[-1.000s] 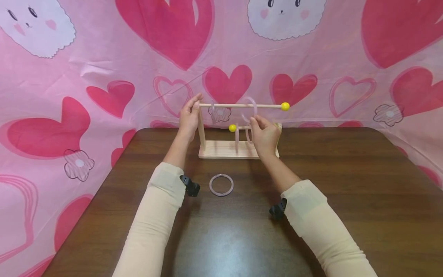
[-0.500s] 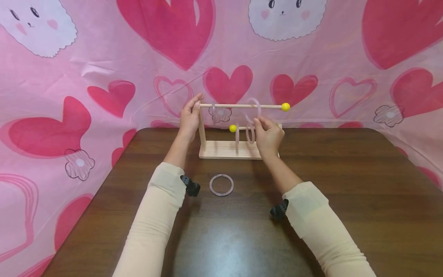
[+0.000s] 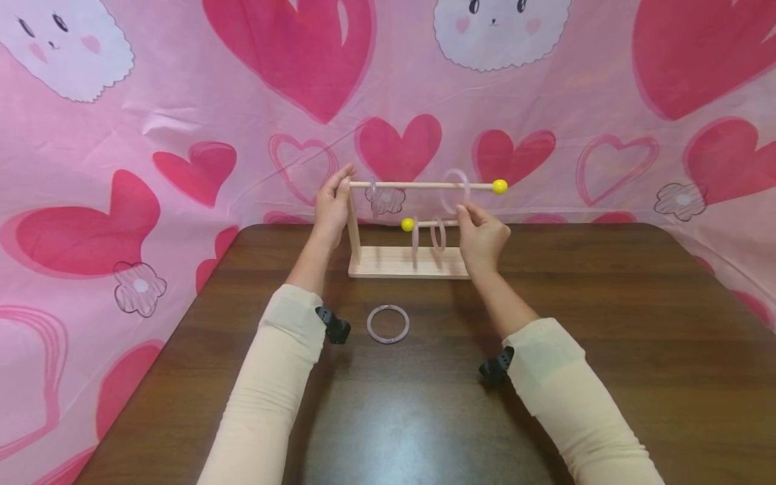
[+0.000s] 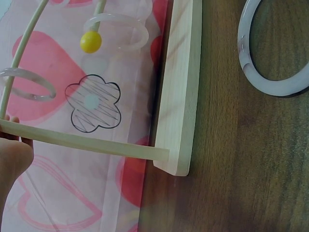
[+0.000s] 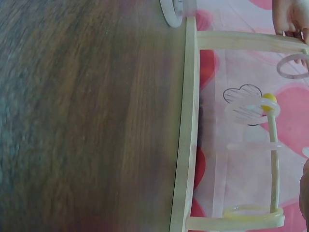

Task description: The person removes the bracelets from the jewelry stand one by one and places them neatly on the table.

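A wooden bangle stand (image 3: 400,271) with two rods stands on the table. My left hand (image 3: 330,212) grips the top of its left post. With thumb and fingertips, my right hand (image 3: 483,239) pinches a pale pink bangle (image 3: 467,192) that encircles the upper rod, short of the yellow end ball (image 3: 500,186). A lilac bangle (image 3: 373,202) hangs near the left post. Two pinkish bangles, one (image 3: 415,242) beside the lower ball, hang from the lower rod. In the right wrist view, a yellowish bangle (image 5: 241,208) sits by the other post; my right hand is mostly out of frame there.
A loose lilac bangle (image 3: 388,341) lies flat on the dark wooden table (image 3: 606,323), in front of the stand. Behind the table hangs a pink cloth (image 3: 242,101) printed with hearts. A black wrist camera (image 3: 497,367) sits on each sleeve.
My right hand has slid the pinched bangle rightward along the upper rod, toward the yellow ball. The left hand stays on the post.
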Tool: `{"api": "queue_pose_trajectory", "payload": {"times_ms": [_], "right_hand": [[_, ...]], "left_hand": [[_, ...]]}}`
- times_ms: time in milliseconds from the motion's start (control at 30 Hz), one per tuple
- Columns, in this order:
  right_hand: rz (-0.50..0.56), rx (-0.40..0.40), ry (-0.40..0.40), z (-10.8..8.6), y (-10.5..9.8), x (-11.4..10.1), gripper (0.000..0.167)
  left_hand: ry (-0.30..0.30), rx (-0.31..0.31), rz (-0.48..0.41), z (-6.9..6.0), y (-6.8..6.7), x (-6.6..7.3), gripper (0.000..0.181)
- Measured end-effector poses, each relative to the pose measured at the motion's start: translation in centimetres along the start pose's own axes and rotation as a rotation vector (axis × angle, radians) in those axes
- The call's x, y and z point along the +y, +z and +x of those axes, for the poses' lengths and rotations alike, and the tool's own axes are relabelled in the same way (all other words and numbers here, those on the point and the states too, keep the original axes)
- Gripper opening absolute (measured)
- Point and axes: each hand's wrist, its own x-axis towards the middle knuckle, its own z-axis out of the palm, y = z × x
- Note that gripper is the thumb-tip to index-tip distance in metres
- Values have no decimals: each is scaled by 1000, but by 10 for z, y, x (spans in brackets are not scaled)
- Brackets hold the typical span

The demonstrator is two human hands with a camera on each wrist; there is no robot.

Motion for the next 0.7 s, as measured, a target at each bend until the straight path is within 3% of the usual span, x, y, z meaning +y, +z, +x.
{"api": "queue_pose_trajectory", "payload": {"times_ms": [700], "right_hand": [[120, 62, 130, 9, -17, 4, 17]], "left_hand": [[3, -2, -11, -1, 0, 0, 35]]}}
